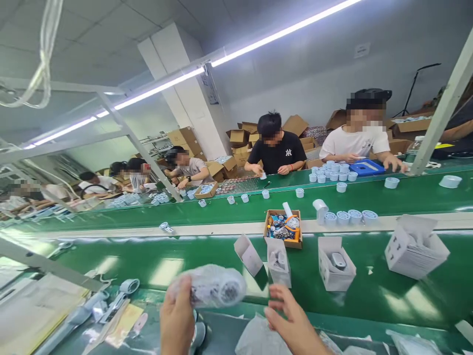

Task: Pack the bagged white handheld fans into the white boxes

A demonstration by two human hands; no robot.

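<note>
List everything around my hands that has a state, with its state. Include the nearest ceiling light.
Left hand: closed on the wrapped item
Wrapped item: held, inside translucent plastic
Right hand: open, fingers partly bent
Middle white box: open, filled
Right white box: open, filled
Parts carton: open, filled
Ceiling light: lit

The left hand (pixel 176 313) stands upright in a closed grip with its thumb (pixel 185 292) pointing upward, while the right hand (pixel 288 314) slants in from the lower right, its fingers (pixel 283 294) loosely bent.
</note>
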